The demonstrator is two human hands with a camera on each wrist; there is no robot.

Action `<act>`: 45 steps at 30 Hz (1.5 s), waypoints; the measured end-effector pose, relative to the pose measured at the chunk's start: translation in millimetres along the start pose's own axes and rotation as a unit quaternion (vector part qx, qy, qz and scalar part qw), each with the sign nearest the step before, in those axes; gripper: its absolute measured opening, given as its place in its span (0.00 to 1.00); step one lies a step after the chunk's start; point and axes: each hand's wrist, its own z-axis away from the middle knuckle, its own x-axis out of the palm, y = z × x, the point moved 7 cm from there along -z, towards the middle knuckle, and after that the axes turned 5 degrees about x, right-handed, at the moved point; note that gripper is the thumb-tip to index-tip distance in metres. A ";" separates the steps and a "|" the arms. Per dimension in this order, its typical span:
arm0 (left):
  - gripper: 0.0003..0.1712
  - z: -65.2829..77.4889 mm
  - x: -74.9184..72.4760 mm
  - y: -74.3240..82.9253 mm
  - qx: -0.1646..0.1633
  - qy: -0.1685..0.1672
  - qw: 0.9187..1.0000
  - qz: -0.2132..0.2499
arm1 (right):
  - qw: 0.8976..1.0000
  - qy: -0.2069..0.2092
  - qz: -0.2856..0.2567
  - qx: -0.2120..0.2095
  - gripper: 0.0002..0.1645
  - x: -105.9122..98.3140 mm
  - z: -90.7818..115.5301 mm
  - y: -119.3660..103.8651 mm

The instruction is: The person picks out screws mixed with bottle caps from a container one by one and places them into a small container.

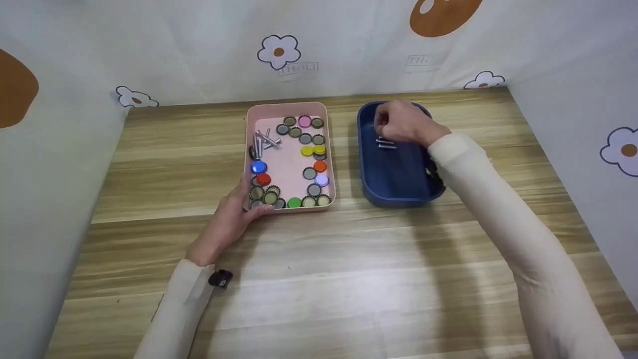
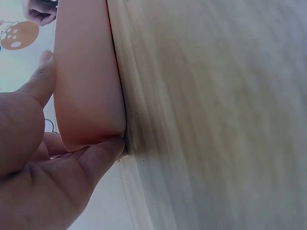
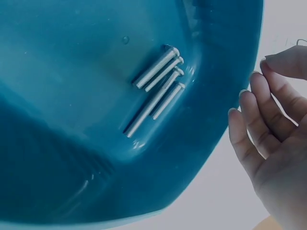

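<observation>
My left hand (image 1: 228, 219) holds the near left corner of a pink tray (image 1: 290, 110), thumb along the near wall and fingers at the left side. In the left wrist view, fingertips reach the tray's lower edge (image 2: 88, 96). Several silver bolts (image 1: 266, 141) lie crossed at the tray's left, among many bottle caps (image 1: 305, 138). My right hand (image 1: 402, 121) hovers over the far part of a blue bin (image 1: 398, 200). Its fingers are loosely bent, thumb tip close to the index fingertip, with nothing visible between them. Below, several bolts (image 3: 156, 91) lie side by side on the bin's floor.
Both containers stand on a wood-grain table (image 1: 299, 279), with a narrow strip of tabletop between them. White sheeting with flower prints (image 1: 279, 52) rises behind and at both sides. A black wrist device (image 1: 221, 279) sits at the left cuff.
</observation>
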 end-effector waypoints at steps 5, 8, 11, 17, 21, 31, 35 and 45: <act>0.60 0.0 0.1 0.0 0.001 0.003 1.000 0.005 | 1.000 0.000 -0.010 -0.022 0.08 0.3 -1.3 -10.1; 0.60 -0.6 0.6 0.1 0.001 0.005 1.000 0.006 | 0.999 0.002 -0.014 -0.034 0.08 1.4 -1.9 -15.8; 0.60 -1.1 0.0 0.7 0.006 0.011 1.000 -0.001 | 0.999 0.011 -0.014 -0.047 0.09 2.1 -2.7 -21.9; 0.59 0.6 -0.5 1.1 0.004 0.011 1.000 -0.008 | 0.997 0.023 -0.015 -0.071 0.09 3.8 -4.6 -34.2; 0.59 0.5 -0.5 1.7 0.009 0.012 1.000 -0.003 | 0.996 0.029 -0.016 -0.081 0.08 3.5 -6.3 -43.0; 0.59 -0.2 0.0 0.4 0.007 0.014 1.000 -0.002 | 0.994 0.028 -0.019 -0.103 0.08 8.8 -10.4 -63.9; 0.59 -0.2 0.2 0.1 0.006 0.015 1.000 0.001 | 0.994 0.023 -0.018 -0.107 0.08 11.1 -11.9 -71.6; 0.60 0.3 1.0 -2.5 -0.017 0.006 1.000 -0.007 | 0.992 0.019 -0.012 -0.125 0.07 16.1 -15.5 -87.7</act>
